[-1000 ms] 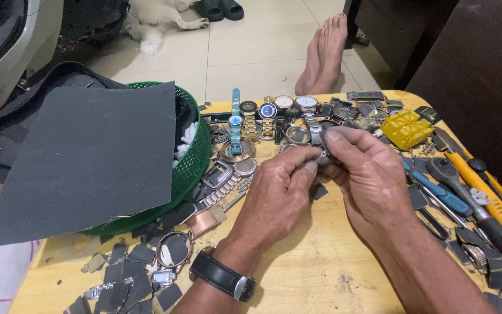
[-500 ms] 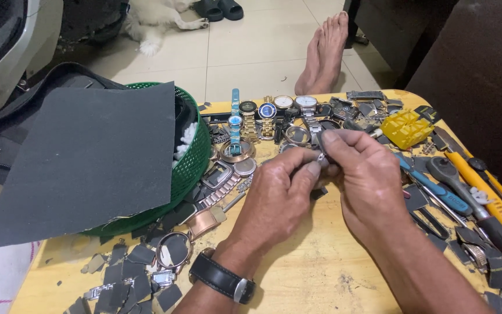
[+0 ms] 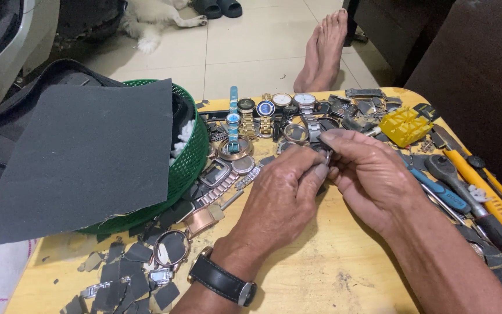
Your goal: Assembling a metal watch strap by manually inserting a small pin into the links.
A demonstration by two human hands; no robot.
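Note:
My left hand (image 3: 283, 200) and my right hand (image 3: 367, 174) meet over the middle of the wooden table (image 3: 321, 279). Together they pinch a small metal watch part (image 3: 322, 154) between thumbs and forefingers; most of it is hidden by the fingers. A black wristwatch (image 3: 222, 282) is strapped on my left wrist. Just beyond the hands lies a row of wristwatches (image 3: 265, 110) and loose watch cases (image 3: 230, 151).
A green mesh basket (image 3: 190, 157) under a dark grey sheet of sandpaper (image 3: 88, 157) fills the left. Cut grey scraps (image 3: 126, 276) litter the near left. A yellow plastic holder (image 3: 405, 125), screwdrivers and pliers (image 3: 477, 192) line the right edge. A bare foot (image 3: 323, 52) rests on the floor beyond.
Both hands stay together on the small part; the fingers have shifted only slightly.

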